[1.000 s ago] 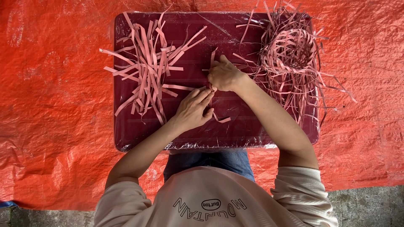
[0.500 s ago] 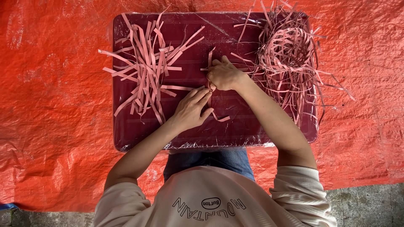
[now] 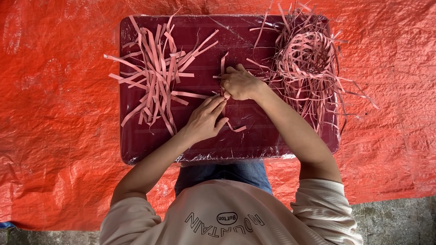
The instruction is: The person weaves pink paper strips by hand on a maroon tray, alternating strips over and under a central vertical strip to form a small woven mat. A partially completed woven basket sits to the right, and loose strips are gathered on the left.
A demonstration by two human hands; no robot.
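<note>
Maroon board (image 3: 150, 140), both hands unmoved, left hand (image 3: 205, 121) and right hand (image 3: 240, 84) pinching strip (image 3: 223, 68).

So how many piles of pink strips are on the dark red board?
2. One loose pile of pink strips lies on the board's left part, a tangled pile on its right. Between them, the left hand and right hand work a single strip.

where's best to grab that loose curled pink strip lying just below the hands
Probably pinch the curled strip at its raised right end, coming from above with the right hand. That tip kinks up off the dark red board, while the rest lies flat and partly under the left hand.
</note>
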